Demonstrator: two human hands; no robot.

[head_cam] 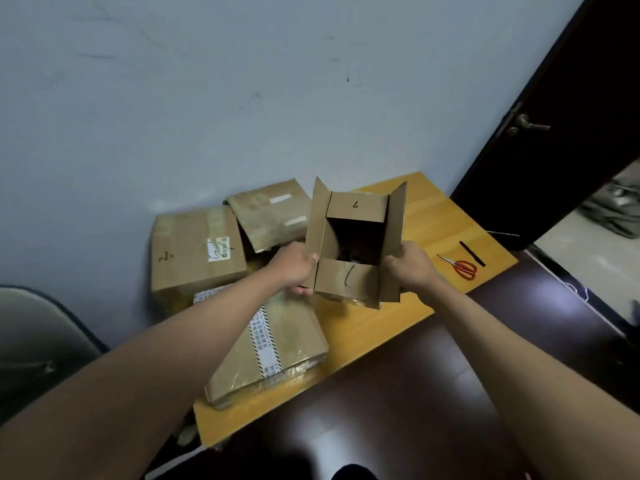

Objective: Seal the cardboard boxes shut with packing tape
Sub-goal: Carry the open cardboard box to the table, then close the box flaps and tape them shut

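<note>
Cardboard boxes crowd the left end of the yellow wooden worktop (433,216): a large taped brown box (197,251) against the wall, a flat taped parcel with a striped label (277,344) near the front edge. I see my left hand (294,268), arm stretched forward, its fingers (304,291) curled under the left flap of the small open brown cardboard box (353,244), thumb on top. My right hand (405,268) grips the right flap. Held between both, the box sits above the worktop's middle, flaps spread. Bare worktop lies rightward, where red-handled scissors (459,266) and a thin black strip (471,253) rest near the edge.
</note>
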